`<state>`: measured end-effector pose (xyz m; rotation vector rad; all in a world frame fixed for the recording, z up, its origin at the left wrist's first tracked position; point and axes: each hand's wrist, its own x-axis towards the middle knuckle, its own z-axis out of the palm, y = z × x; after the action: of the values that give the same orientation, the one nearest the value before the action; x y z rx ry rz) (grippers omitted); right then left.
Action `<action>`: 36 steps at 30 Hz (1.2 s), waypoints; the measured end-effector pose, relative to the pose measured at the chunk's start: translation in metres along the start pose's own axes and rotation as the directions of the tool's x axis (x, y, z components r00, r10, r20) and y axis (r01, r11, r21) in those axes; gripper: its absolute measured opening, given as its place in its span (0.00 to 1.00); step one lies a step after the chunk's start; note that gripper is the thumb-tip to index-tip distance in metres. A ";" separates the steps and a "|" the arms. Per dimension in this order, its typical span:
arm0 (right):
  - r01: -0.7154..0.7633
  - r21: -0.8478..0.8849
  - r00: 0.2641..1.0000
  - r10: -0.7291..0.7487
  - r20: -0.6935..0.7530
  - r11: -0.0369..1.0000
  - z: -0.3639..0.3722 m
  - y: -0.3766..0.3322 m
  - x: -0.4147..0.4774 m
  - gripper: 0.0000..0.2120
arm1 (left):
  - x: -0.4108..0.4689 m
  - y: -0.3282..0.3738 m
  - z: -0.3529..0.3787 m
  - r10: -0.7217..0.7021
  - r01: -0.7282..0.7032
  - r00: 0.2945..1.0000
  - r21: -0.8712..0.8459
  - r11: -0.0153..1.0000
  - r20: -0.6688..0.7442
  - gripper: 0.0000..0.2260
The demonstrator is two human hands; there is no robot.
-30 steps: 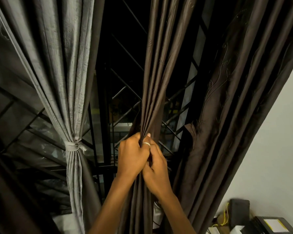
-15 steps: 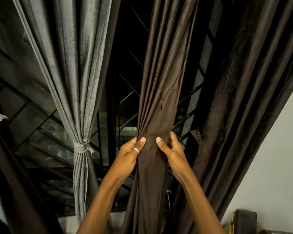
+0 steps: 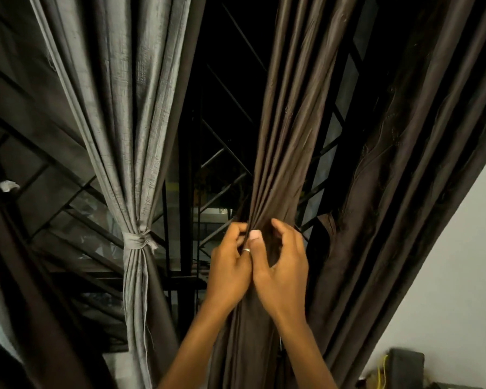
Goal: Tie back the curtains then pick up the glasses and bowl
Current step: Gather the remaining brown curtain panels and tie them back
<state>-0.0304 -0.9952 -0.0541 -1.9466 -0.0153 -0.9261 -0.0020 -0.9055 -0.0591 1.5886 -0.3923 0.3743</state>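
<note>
A dark brown curtain [image 3: 289,141] hangs in the middle, gathered into a narrow bunch at hand height. My left hand [image 3: 229,265], with a ring on the thumb, and my right hand [image 3: 282,270] press together around that bunch, fingers curled into its folds. To the left hangs a grey curtain [image 3: 124,108], cinched by a knotted grey tie [image 3: 136,240]. A wider brown curtain [image 3: 399,192] hangs loose on the right. No glasses or bowl are in view.
A black window grille [image 3: 208,153] with diagonal bars stands behind the curtains. A white wall [image 3: 446,262] fills the right. A dark box [image 3: 406,366] and yellow cord [image 3: 380,372] sit at the bottom right. Another dark curtain [image 3: 17,276] hangs far left.
Half a second ago my hands were apart, spreading the brown curtain flat. Now they have closed together and bunched it again.
</note>
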 end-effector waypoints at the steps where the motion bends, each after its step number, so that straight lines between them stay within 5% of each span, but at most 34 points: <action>1: -0.065 0.013 0.996 0.064 0.067 0.998 0.000 -0.005 0.000 0.34 | -0.003 0.001 0.005 0.014 -0.014 1.000 0.012 1.000 0.015 0.05; 4: -0.229 0.077 0.967 0.218 0.132 0.970 -0.004 -0.009 0.011 0.46 | -0.005 0.004 0.010 -0.036 0.034 0.997 0.028 0.999 0.074 0.05; 8: -0.250 0.090 0.967 0.243 0.081 0.964 -0.012 0.005 0.032 0.20 | -0.003 0.002 0.006 0.010 -0.036 0.970 0.105 0.994 0.242 0.17; 10: -0.239 0.108 0.971 0.235 0.047 0.965 -0.013 0.012 0.038 0.17 | -0.002 0.000 0.003 0.018 -0.054 0.962 0.125 0.991 0.274 0.18; 16: -0.204 0.137 0.979 0.199 0.053 0.969 -0.015 0.023 0.038 0.15 | 0.014 0.002 -0.010 0.101 -0.066 0.984 0.226 0.972 -0.144 0.08; 21: -0.184 0.209 0.981 0.167 0.094 0.960 -0.017 0.019 0.034 0.08 | 0.036 0.009 -0.014 0.139 -0.083 0.983 0.388 0.918 -0.119 0.12; 24: -0.238 0.276 0.968 0.202 0.152 0.931 -0.019 0.016 0.032 0.11 | 0.036 0.011 -0.007 0.129 -0.109 0.991 0.326 0.939 -0.041 0.15; 29: -0.303 0.454 0.928 0.152 0.340 0.838 -0.026 0.012 0.035 0.13 | 0.031 0.013 -0.001 -0.096 0.081 0.971 0.076 0.994 0.217 0.30; 36: -0.474 0.644 0.856 0.144 0.496 0.601 -0.029 0.017 0.051 0.19 | 0.042 0.013 -0.002 -0.123 0.151 0.959 -0.093 0.984 0.256 0.37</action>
<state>-0.0053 -1.0442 -0.0278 -1.2348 -0.2455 -0.1787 0.0288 -0.9050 -0.0284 1.5473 -0.4842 0.0433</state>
